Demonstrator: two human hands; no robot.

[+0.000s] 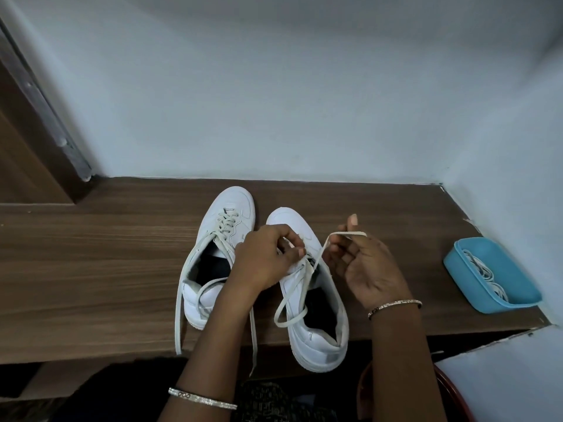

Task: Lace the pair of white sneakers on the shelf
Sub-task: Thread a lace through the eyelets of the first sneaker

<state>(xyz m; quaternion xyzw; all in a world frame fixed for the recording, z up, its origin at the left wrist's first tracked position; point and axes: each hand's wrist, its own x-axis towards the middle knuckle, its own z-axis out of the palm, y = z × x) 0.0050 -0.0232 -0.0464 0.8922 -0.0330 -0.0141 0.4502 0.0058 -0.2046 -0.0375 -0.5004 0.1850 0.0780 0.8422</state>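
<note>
Two white sneakers stand side by side near the front edge of the wooden shelf (91,254), toes to the back wall. The left sneaker (213,257) is laced, its ends trailing over the front edge. Over the right sneaker (316,330), the left hand (265,257) pinches its lace (292,300) at the eyelets; the right hand (365,263) holds the other end. At the shelf's right edge, a blue tray (457,263) holds spare laces (484,269). Pale walls (274,102) enclose the shelf.

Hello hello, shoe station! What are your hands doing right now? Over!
Left hand pinching lace at right sneaker eyelets. Right hand pulling the lace up. Left sneaker laced, ends loose. Nothing in the way.
</note>
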